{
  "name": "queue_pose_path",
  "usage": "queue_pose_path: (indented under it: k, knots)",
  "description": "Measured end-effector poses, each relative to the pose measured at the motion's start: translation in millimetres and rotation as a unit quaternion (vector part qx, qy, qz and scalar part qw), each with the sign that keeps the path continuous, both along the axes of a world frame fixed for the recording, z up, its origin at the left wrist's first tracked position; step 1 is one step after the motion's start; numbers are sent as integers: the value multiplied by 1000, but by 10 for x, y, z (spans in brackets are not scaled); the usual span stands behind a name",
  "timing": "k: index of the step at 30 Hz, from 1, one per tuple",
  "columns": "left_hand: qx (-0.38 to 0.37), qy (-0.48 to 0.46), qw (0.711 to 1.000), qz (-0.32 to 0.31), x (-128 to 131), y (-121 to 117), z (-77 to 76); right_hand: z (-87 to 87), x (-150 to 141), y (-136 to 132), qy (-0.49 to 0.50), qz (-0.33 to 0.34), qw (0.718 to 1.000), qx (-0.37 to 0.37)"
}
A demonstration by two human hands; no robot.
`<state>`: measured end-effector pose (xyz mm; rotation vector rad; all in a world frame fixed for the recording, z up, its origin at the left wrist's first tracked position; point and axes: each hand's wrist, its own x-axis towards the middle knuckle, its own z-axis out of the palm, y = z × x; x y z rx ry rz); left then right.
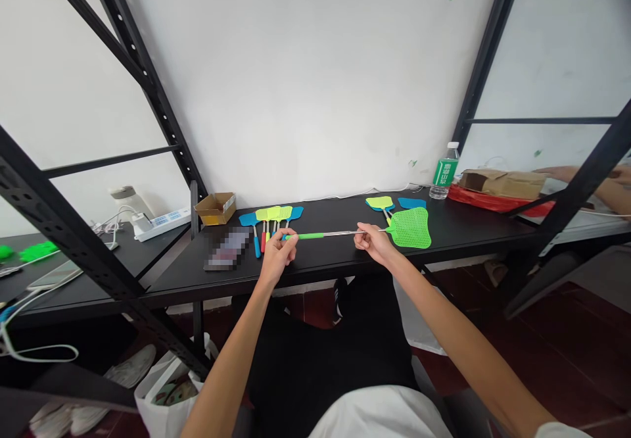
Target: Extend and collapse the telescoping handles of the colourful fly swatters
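A green fly swatter (411,227) lies level across the front of me, above the black shelf top. Its green handle end is pinched in my left hand (279,252). My right hand (373,242) grips the metal shaft close to the perforated head, which points right. Behind my left hand, several fly swatters with yellow and blue heads (270,214) lie in a row, their handles toward me. Beyond my right hand rest a yellow swatter head (379,202) and a blue swatter head (412,202).
An open cardboard box (215,209) and a blurred flat item (227,250) sit at the left. At the right stand a water bottle (445,171) and a cardboard carton (501,183) on red plastic. Black metal uprights (486,56) frame the shelf. Another person's arm (605,185) shows far right.
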<state>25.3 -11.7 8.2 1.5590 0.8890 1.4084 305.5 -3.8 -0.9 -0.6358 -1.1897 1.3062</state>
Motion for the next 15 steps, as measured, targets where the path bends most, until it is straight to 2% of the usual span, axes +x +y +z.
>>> queue_pose_path:
  k: [10, 15]
  knots:
    - [17, 4, 1000, 21, 0, 27, -40, -27, 19, 16, 3, 0, 1000, -7]
    - [-17, -23, 998, 59, 17, 57, -68, -18, 5, 6, -4, 4, 1000, -6]
